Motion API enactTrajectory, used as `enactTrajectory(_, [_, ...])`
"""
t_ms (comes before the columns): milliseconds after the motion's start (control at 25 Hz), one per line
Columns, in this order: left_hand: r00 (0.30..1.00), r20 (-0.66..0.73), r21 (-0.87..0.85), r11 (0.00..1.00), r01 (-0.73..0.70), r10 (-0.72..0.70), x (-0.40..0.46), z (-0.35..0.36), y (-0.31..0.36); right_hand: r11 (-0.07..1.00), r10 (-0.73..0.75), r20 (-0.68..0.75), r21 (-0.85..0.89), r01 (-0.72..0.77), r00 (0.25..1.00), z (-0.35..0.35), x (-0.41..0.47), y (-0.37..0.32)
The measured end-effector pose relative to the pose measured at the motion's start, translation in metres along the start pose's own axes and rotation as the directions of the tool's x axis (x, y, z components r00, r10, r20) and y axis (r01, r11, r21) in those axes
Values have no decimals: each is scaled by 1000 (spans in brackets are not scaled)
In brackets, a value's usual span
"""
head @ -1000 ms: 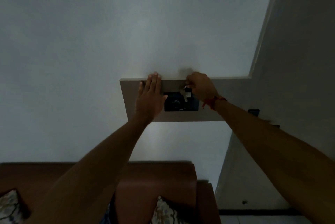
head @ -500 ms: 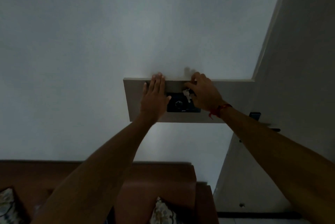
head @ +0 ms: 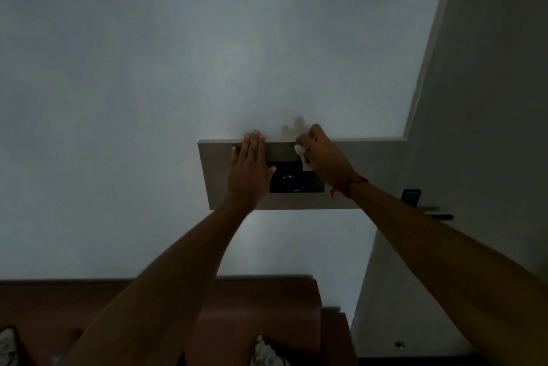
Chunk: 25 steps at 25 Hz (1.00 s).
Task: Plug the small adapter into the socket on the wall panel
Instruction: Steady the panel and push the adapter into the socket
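A dark wall panel (head: 296,180) with a round dial sits on a pale board (head: 379,170) fixed to the white wall. My left hand (head: 249,171) lies flat with fingers together, pressed on the board and covering the panel's left part. My right hand (head: 323,158) is closed around a small white adapter (head: 302,155), held at the panel's upper right corner. The socket itself is hidden behind my right hand, so I cannot tell whether the adapter touches it. A red thread circles my right wrist.
A brown sofa back (head: 261,300) with patterned cushions (head: 267,353) stands below against the wall. On the right, a grey door (head: 489,128) has a dark handle (head: 439,216) and a small dark lock plate (head: 411,196).
My right hand has lifted the adapter slightly up toward the board's top edge. My left hand has stayed flat on the board. The room looks dim throughout.
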<state>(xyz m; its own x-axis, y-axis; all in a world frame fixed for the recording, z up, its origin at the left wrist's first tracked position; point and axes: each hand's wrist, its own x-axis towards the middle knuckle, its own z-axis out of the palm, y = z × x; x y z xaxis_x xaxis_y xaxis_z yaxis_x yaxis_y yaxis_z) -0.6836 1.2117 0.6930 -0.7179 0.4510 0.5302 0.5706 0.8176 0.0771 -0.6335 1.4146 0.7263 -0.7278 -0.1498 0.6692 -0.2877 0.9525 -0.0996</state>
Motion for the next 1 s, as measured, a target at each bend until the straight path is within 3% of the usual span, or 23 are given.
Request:
enactTrajectory(80, [1000, 1, 6, 1000, 1, -1, 0, 1, 0, 979, 139, -73, 160, -126, 988, 5, -5, 2])
enactTrajectory(320, [1000, 1, 7, 1000, 1, -1, 0, 2, -1, 949, 227, -103, 248, -196, 968, 6, 2, 4])
enactTrajectory(440, [1000, 5, 9, 1000, 2, -2, 0, 1, -1, 869, 360, -140, 411, -277, 922, 6, 0, 5])
enactTrajectory(560, [1000, 8, 6, 1000, 9, -10, 0, 1, 1, 778, 447, -91, 530, -336, 890, 7, -4, 6])
enactTrajectory(840, [1000, -5, 11, 1000, 11, -11, 1, 4, 1, 675, 464, -19, 655, -340, 885, 0, -15, 8])
enactTrajectory(1000, [1000, -1, 3, 1000, 10, -10, 1, 5, 1, 770, 453, -72, 534, -349, 889, 3, -24, 10])
